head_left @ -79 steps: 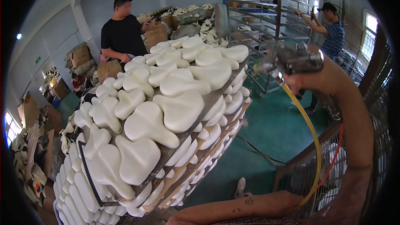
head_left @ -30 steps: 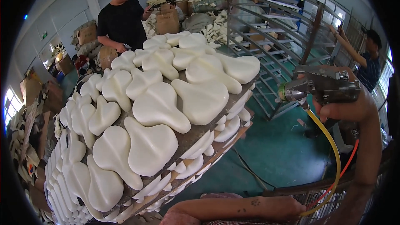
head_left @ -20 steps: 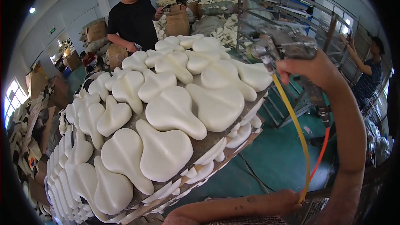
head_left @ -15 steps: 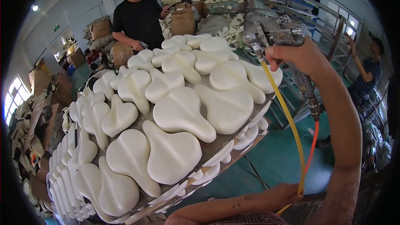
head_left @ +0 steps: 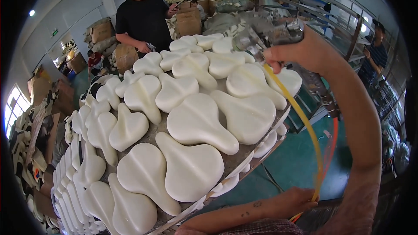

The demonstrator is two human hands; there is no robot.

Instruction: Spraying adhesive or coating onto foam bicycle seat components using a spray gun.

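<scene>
My right hand (head_left: 307, 52) is shut on a metal spray gun (head_left: 272, 35), held over the far right part of a board (head_left: 246, 165) covered with white saddle-shaped foam pads (head_left: 196, 122). The gun's nozzle points left and down at the far pads. A yellow hose (head_left: 305, 126) and an orange hose (head_left: 333, 143) hang from the gun toward my left hand (head_left: 298, 198). That hand lies low beside the board's near right corner, next to the end of the yellow hose. Whether it grips the hose is unclear.
A person in a black shirt (head_left: 143, 15) stands beyond the board, by cardboard boxes (head_left: 189, 19). A metal shelf rack (head_left: 313, 4) and another person (head_left: 379, 54) are at the right. More pads (head_left: 76, 182) are stacked on lower levels at the left. Green floor (head_left: 296, 156) lies below.
My right hand has carried the spray gun from the right side up and leftward over the far pads. The pads now look nearer and larger. My left hand has stayed low.
</scene>
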